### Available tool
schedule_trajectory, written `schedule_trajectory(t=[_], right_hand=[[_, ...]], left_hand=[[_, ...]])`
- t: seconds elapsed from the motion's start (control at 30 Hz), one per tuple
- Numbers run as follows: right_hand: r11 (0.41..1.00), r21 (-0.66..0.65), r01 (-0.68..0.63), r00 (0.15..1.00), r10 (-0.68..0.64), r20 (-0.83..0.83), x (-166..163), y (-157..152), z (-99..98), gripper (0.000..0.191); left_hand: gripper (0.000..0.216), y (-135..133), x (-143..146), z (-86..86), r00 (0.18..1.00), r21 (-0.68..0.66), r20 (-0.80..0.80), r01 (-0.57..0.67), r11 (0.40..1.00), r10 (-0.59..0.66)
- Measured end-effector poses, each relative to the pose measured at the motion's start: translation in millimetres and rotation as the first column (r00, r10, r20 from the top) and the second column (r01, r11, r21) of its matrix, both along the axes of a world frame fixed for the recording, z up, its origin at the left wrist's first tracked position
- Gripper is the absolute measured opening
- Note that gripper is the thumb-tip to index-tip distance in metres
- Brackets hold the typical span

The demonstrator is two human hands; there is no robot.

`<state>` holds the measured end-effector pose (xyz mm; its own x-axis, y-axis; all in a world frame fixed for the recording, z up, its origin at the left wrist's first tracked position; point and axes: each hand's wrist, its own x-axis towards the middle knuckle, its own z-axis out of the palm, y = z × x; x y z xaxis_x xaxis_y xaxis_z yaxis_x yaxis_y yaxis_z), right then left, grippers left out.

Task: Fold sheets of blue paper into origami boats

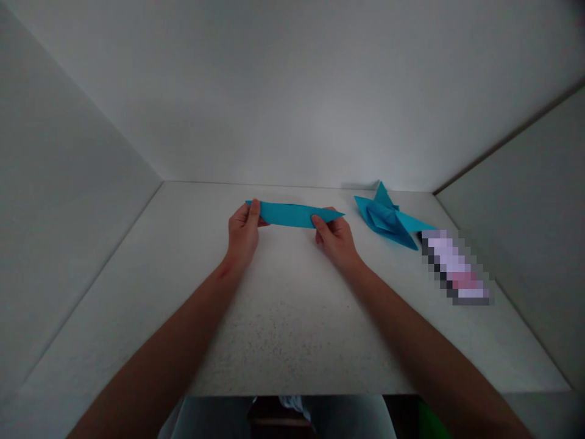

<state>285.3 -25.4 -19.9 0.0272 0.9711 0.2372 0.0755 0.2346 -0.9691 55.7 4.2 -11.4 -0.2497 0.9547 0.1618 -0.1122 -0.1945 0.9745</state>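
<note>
A narrow strip of blue paper (287, 214) stretches between my two hands, held a little above or on the white table; the exact height I cannot tell. My left hand (244, 227) pinches its left end, thumb on the near face. On the other side, my right hand (334, 233) grips the strip close to its pointed right end, with the thumb pressed on the front. The fingers behind the paper are partly hidden. To the right of my right hand lies a folded blue paper shape (386, 218) with pointed tips, apart from the strip.
A blurred-out flat item with a dark edge (457, 268) rests on the right of the white table (283, 341), touching or near the folded paper's tail. White walls (292, 91) enclose the table at the back and both sides. The table's front edge is near my body.
</note>
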Motion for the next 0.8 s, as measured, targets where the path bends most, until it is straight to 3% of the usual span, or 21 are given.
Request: schedule_trajectory(t=[0.13,0.3,0.47,0.67,0.8], right_hand=[[0.982,0.158,0.102,0.995,-0.1,-0.016,1,-3,2.6,0.068],[0.948,0.319,0.013,0.986,-0.066,0.154,7,-4,1.9,0.026],[0.928,0.365,-0.071,0.948,-0.05,0.313,15,-1,-1.0,0.019],[0.901,0.426,-0.081,0.814,-0.187,0.549,45,-10,15.5,0.025],[0.881,0.458,0.118,0.674,-0.41,0.615,88,-36,26.4,0.033]], left_hand=[[0.064,-3,-2,5.0,0.991,0.025,-0.117,-0.064,0.998,0.066],[0.063,-6,-4,8.0,0.98,0.035,-0.178,-0.09,0.995,0.095],[0.075,-6,-3,4.9,0.999,0.043,-0.045,-0.026,0.999,0.028],[0.074,-2,-3,3.1,0.991,0.102,0.103,-0.091,0.991,0.08],[0.068,0,-3,0.1,0.992,0.08,0.108,-0.069,0.994,0.06]])
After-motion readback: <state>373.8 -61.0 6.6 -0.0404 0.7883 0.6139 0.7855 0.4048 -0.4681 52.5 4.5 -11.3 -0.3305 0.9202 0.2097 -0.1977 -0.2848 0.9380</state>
